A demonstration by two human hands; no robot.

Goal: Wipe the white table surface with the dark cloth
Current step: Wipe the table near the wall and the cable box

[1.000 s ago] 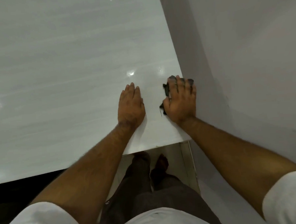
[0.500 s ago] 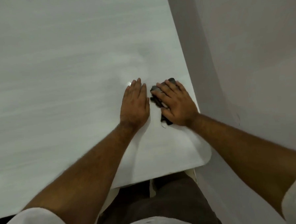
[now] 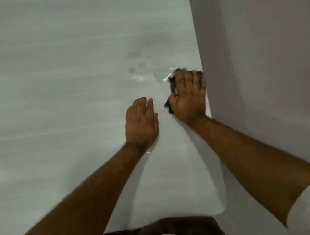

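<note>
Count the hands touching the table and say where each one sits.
2. The left hand rests flat on the white table, near the middle. The right hand presses the dark cloth against the table's right edge, beside the wall. No others show.

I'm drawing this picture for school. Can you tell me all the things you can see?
table: one, white and glossy, fills the left and middle.
cloth: one, dark, on the table by its right edge, under the right hand.
wall: one, pale grey, right side.
smudges: a few, greyish, on the table beyond the hands.
trousers: dark, bottom middle.
sleeves: white, bottom corners.
left hand: flat on the table.
right hand: pressing the cloth, fingers spread.
</note>
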